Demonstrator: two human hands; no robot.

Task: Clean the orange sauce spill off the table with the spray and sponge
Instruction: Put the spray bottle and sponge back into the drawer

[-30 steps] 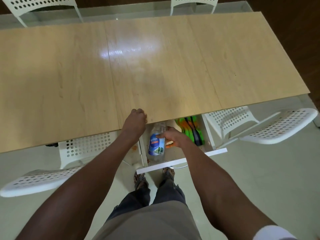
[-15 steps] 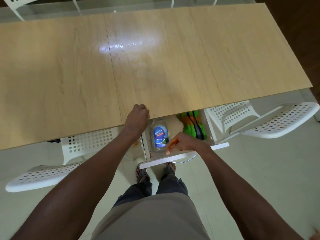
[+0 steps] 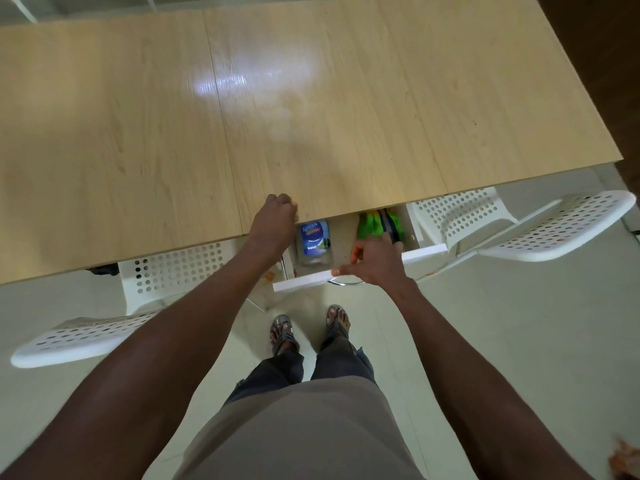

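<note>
Far left, a white perforated chair [image 3: 86, 336] sits tucked partly under the wooden table [image 3: 138, 133]. Moving in, the left hand [image 3: 275, 220] rests on the table's near edge, fingers curled into a loose fist, nothing in them. Just right of it, down in the open drawer [image 3: 346, 237], the spray bottle [image 3: 314, 241] lies flat, blue label up. Next, the right hand [image 3: 375, 261] is over the white drawer front [image 3: 301, 282], fingers bent and spread, touching its top edge, above the metal handle [image 3: 344, 282]; no clear grip. Behind it, a green and orange bundle [image 3: 375, 223] sits in the drawer's right corner. Far right, a second white chair [image 3: 554, 226].
</note>
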